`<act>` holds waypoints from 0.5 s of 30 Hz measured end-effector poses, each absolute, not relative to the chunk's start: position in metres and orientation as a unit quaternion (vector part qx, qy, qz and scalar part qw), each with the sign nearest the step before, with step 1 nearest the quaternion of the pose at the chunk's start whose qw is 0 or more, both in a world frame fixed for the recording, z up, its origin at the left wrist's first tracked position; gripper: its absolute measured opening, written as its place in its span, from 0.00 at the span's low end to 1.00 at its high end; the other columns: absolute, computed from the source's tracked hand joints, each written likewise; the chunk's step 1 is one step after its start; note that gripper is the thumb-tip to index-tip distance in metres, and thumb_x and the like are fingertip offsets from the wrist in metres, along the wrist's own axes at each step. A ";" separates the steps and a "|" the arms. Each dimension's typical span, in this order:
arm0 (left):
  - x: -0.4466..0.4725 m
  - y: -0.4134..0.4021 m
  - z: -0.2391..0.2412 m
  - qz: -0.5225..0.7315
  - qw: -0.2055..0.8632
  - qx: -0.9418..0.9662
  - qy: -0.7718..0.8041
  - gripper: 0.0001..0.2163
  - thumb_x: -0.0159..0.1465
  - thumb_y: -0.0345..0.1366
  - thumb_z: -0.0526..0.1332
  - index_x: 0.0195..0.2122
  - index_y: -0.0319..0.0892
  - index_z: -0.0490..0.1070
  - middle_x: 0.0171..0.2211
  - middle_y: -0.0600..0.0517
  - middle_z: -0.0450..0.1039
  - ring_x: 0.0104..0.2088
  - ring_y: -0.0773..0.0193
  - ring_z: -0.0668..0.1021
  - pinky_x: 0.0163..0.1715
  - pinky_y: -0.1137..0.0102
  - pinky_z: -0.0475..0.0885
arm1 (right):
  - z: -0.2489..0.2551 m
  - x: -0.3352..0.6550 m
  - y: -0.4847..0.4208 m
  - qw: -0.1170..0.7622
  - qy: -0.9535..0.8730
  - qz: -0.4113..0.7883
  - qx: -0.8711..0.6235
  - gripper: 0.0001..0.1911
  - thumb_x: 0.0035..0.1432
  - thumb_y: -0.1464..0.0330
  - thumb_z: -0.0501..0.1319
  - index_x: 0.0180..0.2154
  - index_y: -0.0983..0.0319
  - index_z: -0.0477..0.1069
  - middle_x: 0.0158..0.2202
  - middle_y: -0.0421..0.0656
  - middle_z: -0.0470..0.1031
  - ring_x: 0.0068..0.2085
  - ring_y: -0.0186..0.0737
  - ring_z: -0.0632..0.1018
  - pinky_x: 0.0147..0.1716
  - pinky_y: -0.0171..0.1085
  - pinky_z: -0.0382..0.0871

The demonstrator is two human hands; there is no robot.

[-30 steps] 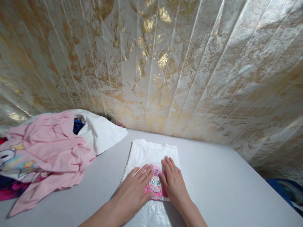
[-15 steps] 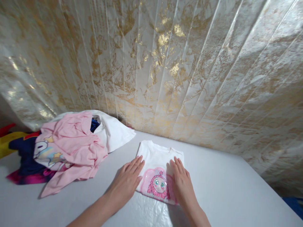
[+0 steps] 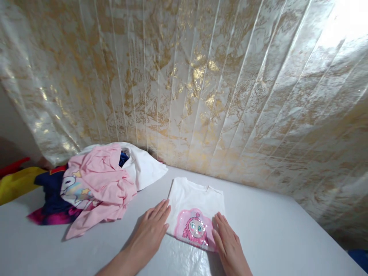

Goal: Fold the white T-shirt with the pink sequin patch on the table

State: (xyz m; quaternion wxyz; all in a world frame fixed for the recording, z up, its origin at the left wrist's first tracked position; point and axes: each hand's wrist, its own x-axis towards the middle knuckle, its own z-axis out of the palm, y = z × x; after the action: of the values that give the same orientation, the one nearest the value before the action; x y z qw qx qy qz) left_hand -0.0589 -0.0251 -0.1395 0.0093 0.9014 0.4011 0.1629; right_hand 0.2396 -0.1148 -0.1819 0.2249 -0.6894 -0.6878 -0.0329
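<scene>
A white T-shirt (image 3: 198,195) lies folded into a flat rectangle on the white table. Its front carries a pink sequined cartoon figure, and the neckline faces the wall. Along the shirt's left edge rests my left hand (image 3: 151,226), fingers stretched out and close together, the fingertips at the cloth. My right hand (image 3: 228,239) lies flat at the lower right edge, its fingertips beside the pink print. Neither hand grips anything.
To the left is a loose heap with a pink long-sleeved top (image 3: 100,180), a white garment (image 3: 146,165) and a dark blue one (image 3: 50,191). Yellow cloth (image 3: 20,184) lies beyond it. A gold-patterned sheet (image 3: 184,96) covers the wall behind the table (image 3: 287,237).
My right hand has slid down and outward, from on top of the shirt to its lower right edge. The left has shifted slightly outward to the left edge. The view has tilted a little.
</scene>
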 end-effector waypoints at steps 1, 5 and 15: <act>-0.058 -0.027 -0.139 0.160 0.014 0.905 0.394 0.22 0.69 0.33 0.50 0.64 0.44 0.60 0.66 0.48 0.54 0.65 0.58 0.60 0.57 0.61 0.63 | -0.186 0.245 -0.114 0.233 -0.681 -0.033 -0.693 0.25 0.68 0.57 0.47 0.61 0.58 0.64 0.64 0.48 0.63 0.63 0.50 0.66 0.54 0.48 0.71; -0.053 -0.031 -0.131 0.141 0.025 0.914 0.380 0.20 0.69 0.35 0.52 0.61 0.45 0.64 0.63 0.48 0.61 0.62 0.57 0.66 0.56 0.61 0.64 | -0.197 0.263 -0.103 0.295 -0.631 -0.023 -0.718 0.25 0.64 0.57 0.49 0.57 0.61 0.66 0.61 0.51 0.67 0.60 0.50 0.69 0.55 0.49 0.70; -0.001 -0.020 -0.115 0.118 0.050 0.932 0.340 0.22 0.65 0.28 0.54 0.60 0.44 0.64 0.64 0.47 0.59 0.63 0.55 0.63 0.58 0.57 0.62 | -0.146 0.309 -0.019 0.395 -0.562 0.036 -0.726 0.21 0.58 0.60 0.50 0.46 0.64 0.73 0.41 0.51 0.78 0.38 0.45 0.79 0.40 0.43 0.73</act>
State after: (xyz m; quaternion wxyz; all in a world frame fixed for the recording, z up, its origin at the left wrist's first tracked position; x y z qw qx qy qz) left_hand -0.0011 -0.0197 -0.1147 0.0505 0.9315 0.3404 0.1178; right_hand 0.3090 -0.0186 -0.1456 0.3945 -0.7262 -0.5619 0.0363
